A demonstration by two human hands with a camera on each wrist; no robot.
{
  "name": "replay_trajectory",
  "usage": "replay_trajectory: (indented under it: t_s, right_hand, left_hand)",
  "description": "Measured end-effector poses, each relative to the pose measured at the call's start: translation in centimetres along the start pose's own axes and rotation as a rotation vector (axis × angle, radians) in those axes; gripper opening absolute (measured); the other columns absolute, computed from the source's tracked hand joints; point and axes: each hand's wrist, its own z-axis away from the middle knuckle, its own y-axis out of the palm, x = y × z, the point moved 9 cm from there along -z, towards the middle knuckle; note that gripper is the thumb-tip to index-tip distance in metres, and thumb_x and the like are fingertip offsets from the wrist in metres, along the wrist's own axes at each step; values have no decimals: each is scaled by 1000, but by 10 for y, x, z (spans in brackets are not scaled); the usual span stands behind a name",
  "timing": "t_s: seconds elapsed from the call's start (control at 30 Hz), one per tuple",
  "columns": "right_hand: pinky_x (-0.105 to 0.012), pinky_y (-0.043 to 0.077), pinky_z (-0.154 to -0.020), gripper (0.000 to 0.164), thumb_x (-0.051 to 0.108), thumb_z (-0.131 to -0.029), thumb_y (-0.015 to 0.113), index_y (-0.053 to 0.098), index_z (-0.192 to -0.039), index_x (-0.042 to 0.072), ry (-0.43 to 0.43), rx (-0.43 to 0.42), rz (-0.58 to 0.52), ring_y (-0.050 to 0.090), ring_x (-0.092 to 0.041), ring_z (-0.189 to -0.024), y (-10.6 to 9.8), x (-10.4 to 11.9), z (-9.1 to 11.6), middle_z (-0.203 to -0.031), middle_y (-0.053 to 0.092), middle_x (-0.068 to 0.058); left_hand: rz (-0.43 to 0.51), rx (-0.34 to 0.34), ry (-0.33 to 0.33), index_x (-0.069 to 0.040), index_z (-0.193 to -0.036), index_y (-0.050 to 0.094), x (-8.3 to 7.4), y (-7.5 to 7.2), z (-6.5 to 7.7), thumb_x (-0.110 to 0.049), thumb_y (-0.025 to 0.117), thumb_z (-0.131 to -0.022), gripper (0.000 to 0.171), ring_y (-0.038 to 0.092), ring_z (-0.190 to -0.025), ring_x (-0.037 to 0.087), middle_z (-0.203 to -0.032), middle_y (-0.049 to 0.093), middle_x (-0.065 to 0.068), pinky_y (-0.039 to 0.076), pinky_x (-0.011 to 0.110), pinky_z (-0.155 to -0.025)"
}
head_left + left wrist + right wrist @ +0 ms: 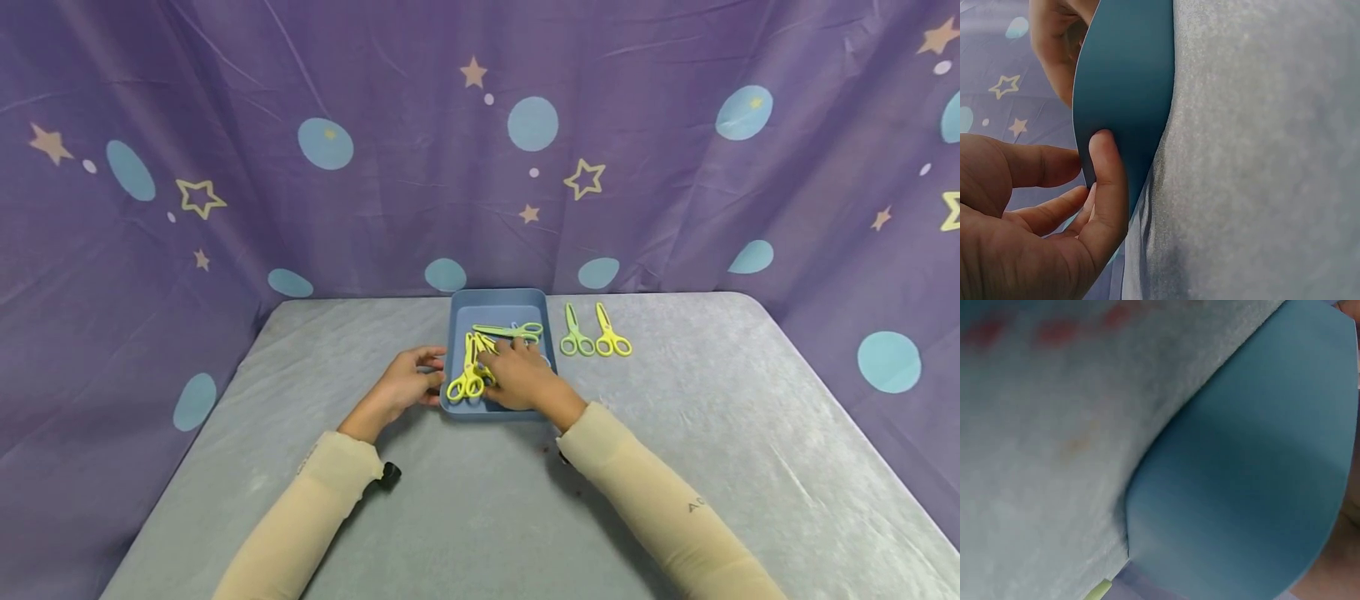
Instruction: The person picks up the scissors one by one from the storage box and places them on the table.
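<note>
A blue tray holds several yellow and green scissors. My left hand is at the tray's left side; in the left wrist view its fingers touch the outer wall and rim. My right hand reaches over the near right wall into the tray, bent down among the scissors. Yellow scissors lie just left of it, and green scissors lie beyond its fingers. What its fingertips touch is hidden; the right wrist view mostly shows the tray's outer wall.
Right of the tray, green scissors and yellow scissors lie side by side, blades away from me. A grey cloth covers the table. A purple patterned curtain hangs behind its far edge.
</note>
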Motion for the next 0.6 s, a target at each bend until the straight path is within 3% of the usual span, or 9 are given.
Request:
replay_trajectory:
  t_s: [0.23,0.6]
  right_hand:
    - [-57,47,-97,46,35,-95,73,63,-137,18,-13,11,-16,56,-36,-113,5,3,-5,-124,62,-12]
    - [-59,47,-101,46,31,-96,73,61,-138,17,-1,50,-43,59,-34,-117,10,2,-9,-124,65,-11]
  left_hand:
    - [6,2,6,-4,-151,47,-1,1,1,1,56,-103,50,63,-85,24,-133,49,20,62,38,-68]
    - [-2,1,2,-4,-152,47,-1,1,2,1,56,-103,50,64,-88,25,-134,49,20,62,40,-70]
